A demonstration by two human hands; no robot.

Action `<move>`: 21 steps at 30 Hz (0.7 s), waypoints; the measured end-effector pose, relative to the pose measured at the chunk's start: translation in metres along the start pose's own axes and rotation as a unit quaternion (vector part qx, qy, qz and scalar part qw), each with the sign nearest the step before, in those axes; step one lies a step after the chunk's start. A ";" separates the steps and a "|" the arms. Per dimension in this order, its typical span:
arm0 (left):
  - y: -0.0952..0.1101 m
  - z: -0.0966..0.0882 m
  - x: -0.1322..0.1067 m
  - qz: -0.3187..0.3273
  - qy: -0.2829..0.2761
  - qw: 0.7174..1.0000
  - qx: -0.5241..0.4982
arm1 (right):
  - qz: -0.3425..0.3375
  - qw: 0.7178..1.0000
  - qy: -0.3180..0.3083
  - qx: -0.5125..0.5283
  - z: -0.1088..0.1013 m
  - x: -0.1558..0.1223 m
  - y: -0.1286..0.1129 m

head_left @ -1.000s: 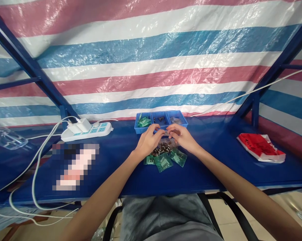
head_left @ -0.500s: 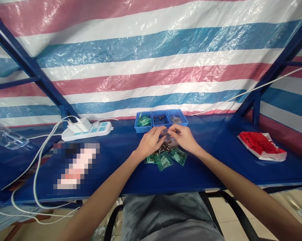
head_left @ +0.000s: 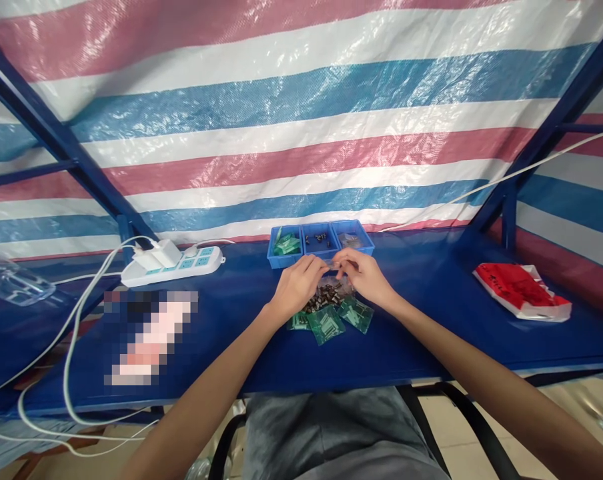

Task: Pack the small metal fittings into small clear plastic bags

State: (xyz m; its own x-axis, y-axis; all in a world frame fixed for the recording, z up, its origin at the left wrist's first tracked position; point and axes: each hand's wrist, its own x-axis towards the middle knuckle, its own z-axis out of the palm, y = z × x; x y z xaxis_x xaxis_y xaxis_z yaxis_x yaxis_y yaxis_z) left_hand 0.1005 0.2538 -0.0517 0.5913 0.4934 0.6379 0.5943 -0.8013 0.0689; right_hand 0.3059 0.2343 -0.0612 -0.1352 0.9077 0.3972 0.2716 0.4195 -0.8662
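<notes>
My left hand [head_left: 295,285] and my right hand [head_left: 362,275] meet over the blue table [head_left: 431,320], fingers pinched together on the top edge of a clear plastic bag [head_left: 331,291] filled with small dark parts. Several small green bags [head_left: 326,324] lie on the table just below the hands. Behind the hands stand three small blue bins [head_left: 319,241]: the left one holds green pieces, the middle one dark parts, the right one something clear.
A white power strip [head_left: 174,261] with plugs and white cables [head_left: 71,347] lies at the left. A red and white bag [head_left: 521,291] rests at the right. A clear plastic object [head_left: 11,284] sits at the far left. A striped tarp hangs behind.
Both hands stay pinched on the clear bag and have shifted only slightly; the view has barely moved.
</notes>
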 end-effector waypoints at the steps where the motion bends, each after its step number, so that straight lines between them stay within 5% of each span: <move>1: -0.001 0.000 0.000 -0.007 0.003 1.000 0.002 | -0.015 1.000 -0.007 -0.021 0.000 0.000 0.000; 6: -0.003 0.003 -0.003 -0.028 0.011 0.999 0.020 | -0.040 0.994 -0.042 -0.089 0.000 -0.001 -0.008; 12: 0.002 0.004 -0.002 -0.061 -0.006 0.998 0.002 | -0.073 0.987 0.053 -0.134 -0.008 0.001 -0.012; 16: -0.004 -0.001 -0.001 -0.106 -0.024 0.994 -0.002 | 0.028 0.990 0.133 -0.032 -0.020 0.011 0.000; 21: -0.013 -0.004 -0.001 -0.121 -0.046 0.992 0.008 | 0.115 0.960 0.190 0.172 -0.032 0.027 0.011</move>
State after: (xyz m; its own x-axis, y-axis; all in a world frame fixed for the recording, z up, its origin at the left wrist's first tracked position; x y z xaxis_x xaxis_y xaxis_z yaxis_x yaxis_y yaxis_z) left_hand 0.0902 0.2620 -0.0499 0.4770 0.7001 0.5313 0.7335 -0.6501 0.1981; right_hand 0.3360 0.2635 -0.0505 0.2664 0.9411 0.2084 -0.0867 0.2387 -0.9672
